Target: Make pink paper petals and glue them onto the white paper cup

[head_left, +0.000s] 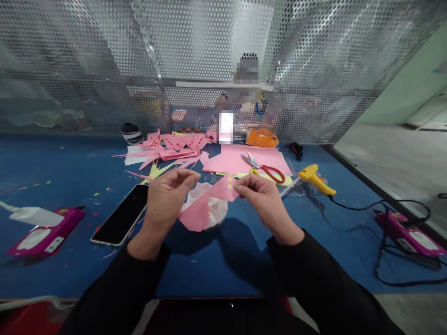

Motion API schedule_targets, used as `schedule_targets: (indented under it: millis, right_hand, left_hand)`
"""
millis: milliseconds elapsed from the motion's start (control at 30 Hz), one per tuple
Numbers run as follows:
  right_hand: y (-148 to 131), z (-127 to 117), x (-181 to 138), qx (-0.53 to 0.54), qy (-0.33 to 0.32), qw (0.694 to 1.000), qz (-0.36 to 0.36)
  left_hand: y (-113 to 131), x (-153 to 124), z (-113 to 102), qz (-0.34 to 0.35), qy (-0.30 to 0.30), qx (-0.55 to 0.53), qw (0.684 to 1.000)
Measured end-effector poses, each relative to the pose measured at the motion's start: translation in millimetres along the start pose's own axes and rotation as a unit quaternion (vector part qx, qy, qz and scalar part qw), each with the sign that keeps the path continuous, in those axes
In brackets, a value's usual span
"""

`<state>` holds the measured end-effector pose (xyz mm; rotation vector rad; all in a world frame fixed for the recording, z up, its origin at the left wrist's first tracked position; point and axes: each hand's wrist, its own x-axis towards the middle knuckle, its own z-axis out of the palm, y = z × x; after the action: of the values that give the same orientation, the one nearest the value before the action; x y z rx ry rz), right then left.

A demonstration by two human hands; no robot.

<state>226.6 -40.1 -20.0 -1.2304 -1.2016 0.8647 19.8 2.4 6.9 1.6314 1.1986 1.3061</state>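
Your right hand (260, 194) is pinching the pink paper cutout (220, 190) by its edge, apparently leaving the yellow squares (229, 179) uncovered. Your left hand (167, 195) is holding a narrow pinch, nothing visible inside it. The cutout is hanging over a whitish bowl (220, 213); scissors (258, 166) and a glue gun (309, 173) are lying beyond, probably for easy reach.

left grip (168, 195): pinched, raised | right grip (262, 197): pinched, raised | forearms (117, 286): converging forward
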Motion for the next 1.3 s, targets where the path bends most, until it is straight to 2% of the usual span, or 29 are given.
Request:
schedule_targets:
  millis: [100, 267, 400, 700, 967, 1133, 1200, 1300]
  right_hand:
    - [-1, 2, -3, 0.002, 0.002, 1.000, 0.000]
    - [-2, 5, -6, -0.017, 0.000, 1.000, 0.008]
    - [-1, 7, -7, -0.028, 0.002, 1.000, 0.003]
    - [0, 10, -9, -0.003, 0.006, 1.000, -0.004]
    - [2, 14, -11, -0.005, 0.000, 1.000, 0.007]
    - [2, 15, -12, 0.011, 0.009, 1.000, 0.019]
    - [2, 15, -12, 0.012, 0.009, 1.000, 0.018]
    - [1, 14, -12, 0.007, 0.008, 1.000, 0.009]
  left_hand:
    - [-4, -1, -4, 0.009, 0.027, 0.007, 1.000]
    - [-6, -4, -4, 0.058, -0.010, 0.063, 0.996]
    - [-2, -7, -2, 0.043, -0.030, 0.086, 0.995]
    - [5, -11, 1, 0.064, 0.000, 0.106, 0.992]
    - [-9, -7, 2, -0.051, 0.020, -0.006, 0.998]
    - [-12, -6, 2, 0.004, 0.078, -0.007, 0.997]
    - [-11, -7, 1, 0.038, 0.062, 0.003, 0.997]
    - [-8, -8, 0, 0.054, -0.028, 0.027, 0.998]
